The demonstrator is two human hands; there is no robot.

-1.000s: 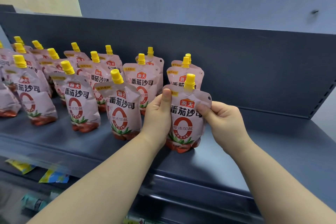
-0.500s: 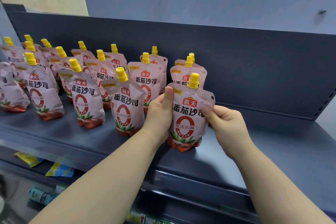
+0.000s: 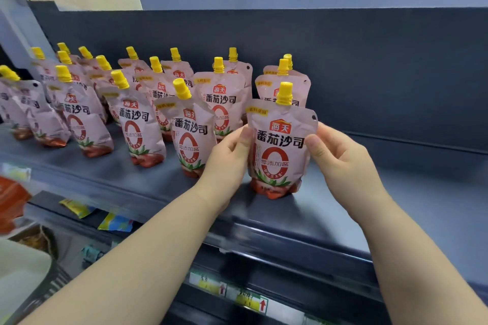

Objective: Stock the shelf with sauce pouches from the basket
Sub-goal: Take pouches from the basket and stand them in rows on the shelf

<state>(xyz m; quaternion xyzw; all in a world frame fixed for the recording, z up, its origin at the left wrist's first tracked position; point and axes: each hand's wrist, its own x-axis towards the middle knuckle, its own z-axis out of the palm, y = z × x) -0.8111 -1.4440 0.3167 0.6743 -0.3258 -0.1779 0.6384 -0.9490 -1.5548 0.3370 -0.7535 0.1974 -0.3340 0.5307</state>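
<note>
A pink sauce pouch (image 3: 280,150) with a yellow cap stands upright on the dark blue shelf (image 3: 330,208), at the right end of the front row. My left hand (image 3: 228,153) pinches its left edge with thumb and fingers. My right hand (image 3: 340,155) pinches its right edge near the top corner. Several more pouches (image 3: 140,119) of the same kind stand in rows to the left and behind it. The basket's white rim (image 3: 23,261) shows at the lower left.
The shelf's dark back panel (image 3: 369,74) rises behind the rows. Bare shelf floor lies to the right of the held pouch. Below the shelf edge are price labels (image 3: 250,301) and a lower shelf with coloured packets (image 3: 116,221). An orange-red packet (image 3: 10,200) sits at the left edge.
The view has shifted so the rows sit further right in frame. Both hands stay on the front right pouch, with fingers now pinching its edges more loosely.
</note>
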